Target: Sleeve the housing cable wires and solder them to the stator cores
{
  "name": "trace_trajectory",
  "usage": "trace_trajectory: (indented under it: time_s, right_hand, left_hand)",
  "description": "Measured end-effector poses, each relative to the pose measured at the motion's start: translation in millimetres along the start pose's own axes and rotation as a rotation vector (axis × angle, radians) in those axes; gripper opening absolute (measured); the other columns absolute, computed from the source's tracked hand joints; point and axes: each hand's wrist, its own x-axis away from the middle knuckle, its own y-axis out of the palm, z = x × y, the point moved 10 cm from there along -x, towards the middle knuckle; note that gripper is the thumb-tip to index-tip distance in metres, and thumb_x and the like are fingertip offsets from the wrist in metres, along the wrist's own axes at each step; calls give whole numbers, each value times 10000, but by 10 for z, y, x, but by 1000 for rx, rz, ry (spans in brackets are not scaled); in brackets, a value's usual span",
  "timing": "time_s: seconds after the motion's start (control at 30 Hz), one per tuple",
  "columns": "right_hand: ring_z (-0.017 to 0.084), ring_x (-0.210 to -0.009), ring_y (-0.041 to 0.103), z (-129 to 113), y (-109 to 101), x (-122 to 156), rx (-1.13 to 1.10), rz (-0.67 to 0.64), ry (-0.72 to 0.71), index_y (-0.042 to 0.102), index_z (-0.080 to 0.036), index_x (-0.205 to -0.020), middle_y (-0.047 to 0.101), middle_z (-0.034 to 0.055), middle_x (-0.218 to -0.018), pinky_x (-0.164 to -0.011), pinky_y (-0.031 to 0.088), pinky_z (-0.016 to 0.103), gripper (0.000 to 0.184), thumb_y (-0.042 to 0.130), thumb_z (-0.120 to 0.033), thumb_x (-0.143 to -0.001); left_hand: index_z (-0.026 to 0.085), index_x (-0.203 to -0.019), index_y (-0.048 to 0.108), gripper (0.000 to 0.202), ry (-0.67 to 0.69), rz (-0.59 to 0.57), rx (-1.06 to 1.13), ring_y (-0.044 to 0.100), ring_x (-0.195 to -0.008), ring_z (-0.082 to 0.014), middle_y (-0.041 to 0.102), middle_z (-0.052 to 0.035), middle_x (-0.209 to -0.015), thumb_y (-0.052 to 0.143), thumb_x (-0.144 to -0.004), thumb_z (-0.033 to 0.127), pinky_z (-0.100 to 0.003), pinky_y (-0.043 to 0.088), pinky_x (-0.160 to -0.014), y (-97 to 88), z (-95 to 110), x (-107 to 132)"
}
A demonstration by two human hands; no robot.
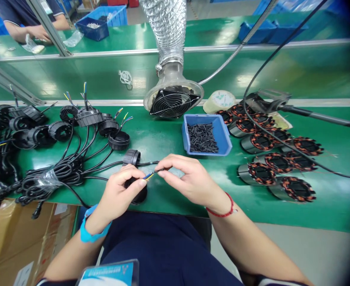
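Observation:
My left hand [121, 190] is closed round a black round cable cap [139, 195] near the front edge of the green bench [163, 135], pinching its blue and yellow wire ends [149, 175]. My right hand [186, 178] pinches a thin dark piece at the tips of those wires, right beside the left hand's fingers. Another black cap [131, 157] with its cable lies just behind my hands. A blue tray [226, 137] of short black tubes [202, 138] stands just beyond my right hand.
A heap of black caps with cables [58, 131] fills the bench's left. Several copper-wound stators [277, 161] lie at the right. A fume extractor fan [172, 101] with foil duct stands behind, a tape roll [221, 101] beside it. Another person's hands [37, 33] work far left. A cardboard box [20, 238] sits below.

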Motion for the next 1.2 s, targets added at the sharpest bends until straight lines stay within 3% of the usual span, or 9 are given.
trace_trajectory:
  time_s: [0.33,0.5,0.6,0.7,0.9,1.1,1.2]
  right_hand:
    - [110,-731,626,-100,0,4,25,-5,-81,636,-187,-880,687,13,-812,-676,494,220,87,575,-126,-888]
    - [140,-708,576,-288,23,33,291,-72,-250,638,-156,-888,650,50,-762,-649,461,256,151,495,-142,-932]
    - [141,-685,554,-331,61,38,394,-166,-271,646,-150,-851,623,50,-734,-625,437,255,191,475,-130,-932]
    - [125,-655,540,-322,49,25,339,-210,-224,646,-152,-849,616,30,-731,-602,419,237,153,509,-118,-907]
    - [83,-636,555,-128,47,15,23,-233,11,627,-160,-822,635,-8,-734,-623,434,182,94,568,-95,-856]
    - [97,-628,495,-115,115,22,173,-366,25,627,-162,-770,595,-5,-707,-602,378,215,129,557,-84,-845]
    - [95,-639,515,-40,125,7,39,-400,97,632,-163,-779,611,-7,-714,-613,390,214,102,571,-118,-847]
  left_hand:
    - [176,-796,674,113,-25,-3,0,513,-703,-132,599,-1,-718,618,-872,239,-263,392,-682,-11,-30,7]
    - [176,-775,644,115,-124,23,47,504,-693,-115,567,16,-722,615,-867,238,-241,380,-662,-12,-111,10]
    - [176,-786,635,108,-149,30,64,500,-694,-114,560,17,-726,607,-869,239,-238,375,-655,-13,-126,4]
    - [174,-783,626,118,-128,-5,49,489,-690,-111,544,19,-723,600,-874,245,-237,366,-650,12,-103,-4]
    - [171,-782,619,127,-69,-57,-18,474,-698,-112,532,21,-722,587,-881,244,-245,355,-668,44,-53,-10]
    - [169,-746,603,155,-59,-135,-135,474,-719,-119,541,22,-696,569,-887,224,-259,350,-715,136,3,-35]
    - [173,-764,616,152,-68,-133,-125,476,-724,-117,544,22,-716,573,-893,241,-253,353,-709,137,-10,-41]
